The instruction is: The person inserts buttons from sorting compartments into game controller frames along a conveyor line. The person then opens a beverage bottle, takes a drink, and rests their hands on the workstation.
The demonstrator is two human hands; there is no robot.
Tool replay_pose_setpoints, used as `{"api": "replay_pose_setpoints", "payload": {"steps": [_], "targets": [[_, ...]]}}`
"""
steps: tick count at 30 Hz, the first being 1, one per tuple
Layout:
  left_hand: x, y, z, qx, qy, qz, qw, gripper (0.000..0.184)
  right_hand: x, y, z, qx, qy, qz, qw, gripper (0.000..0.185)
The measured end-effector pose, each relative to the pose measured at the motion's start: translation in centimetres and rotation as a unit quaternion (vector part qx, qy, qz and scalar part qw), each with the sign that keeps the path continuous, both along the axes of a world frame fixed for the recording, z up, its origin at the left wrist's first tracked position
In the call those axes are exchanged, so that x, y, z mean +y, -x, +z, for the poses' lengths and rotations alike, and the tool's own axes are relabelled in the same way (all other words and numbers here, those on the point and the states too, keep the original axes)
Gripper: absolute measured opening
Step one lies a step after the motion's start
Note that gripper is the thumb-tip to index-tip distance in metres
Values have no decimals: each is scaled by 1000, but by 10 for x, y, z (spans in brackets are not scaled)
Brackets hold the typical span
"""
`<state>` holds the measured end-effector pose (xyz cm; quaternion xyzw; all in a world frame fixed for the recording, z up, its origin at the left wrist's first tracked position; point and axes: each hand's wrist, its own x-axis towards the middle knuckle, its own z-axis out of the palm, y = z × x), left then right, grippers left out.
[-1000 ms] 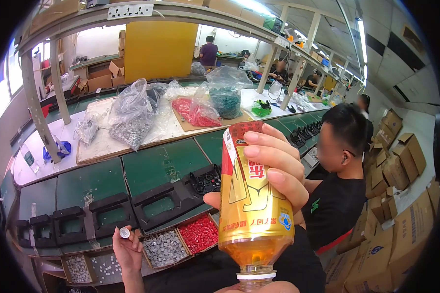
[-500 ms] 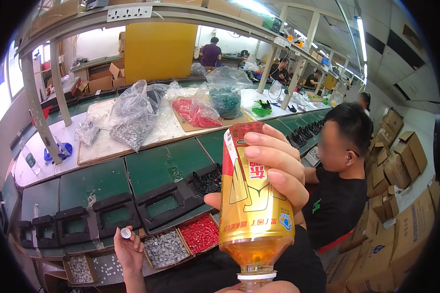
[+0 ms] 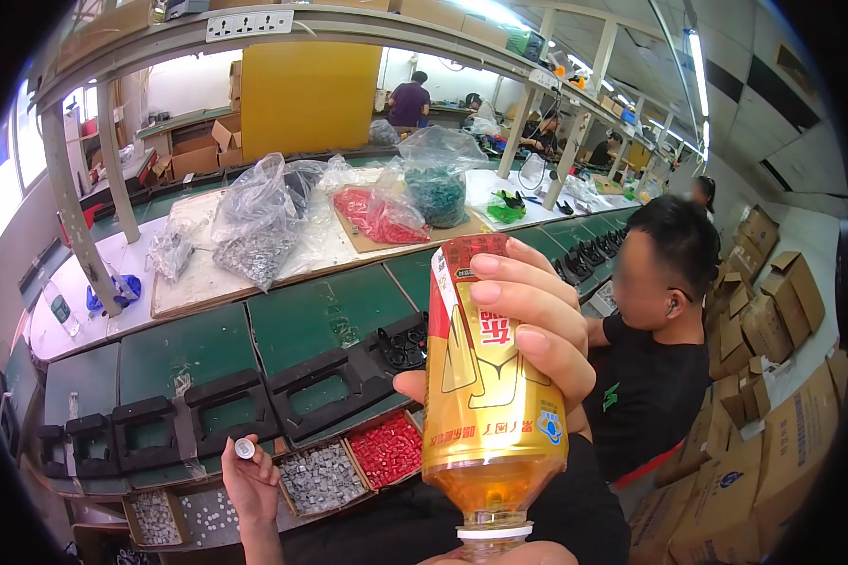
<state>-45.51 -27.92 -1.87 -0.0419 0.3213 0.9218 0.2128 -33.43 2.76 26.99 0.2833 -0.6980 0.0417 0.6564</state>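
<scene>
My right hand (image 3: 537, 325) is wrapped round a plastic bottle (image 3: 485, 414) with a yellow and red label. The bottle is upside down close to the camera, amber liquid near its neck, and its mouth is at the bottom edge by a blurred bit of skin. Low on the left, my left hand (image 3: 253, 485) holds a small white cap (image 3: 245, 448) between thumb and finger. Beside that hand is a box of grey parts (image 3: 322, 477), and next to it a box of red parts (image 3: 384, 450).
Black foam trays (image 3: 320, 391) lie in a row on the green conveyor (image 3: 334, 306). Behind are bags of grey parts (image 3: 259, 250), red parts (image 3: 379, 215) and teal parts (image 3: 435, 196). A co-worker in black (image 3: 655, 377) sits at the right, near cardboard boxes (image 3: 773, 443).
The foam trays on the conveyor have shifted slightly to the right. My left hand with the cap has moved a little to the right. The bottle stays in place.
</scene>
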Motion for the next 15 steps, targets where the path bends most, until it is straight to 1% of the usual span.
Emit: {"api": "replay_pose_setpoints", "payload": {"steps": [15], "targets": [[-1,0,1,1,-7,1,1000,45,0,1,1,5,-7,11,1000,79]]}}
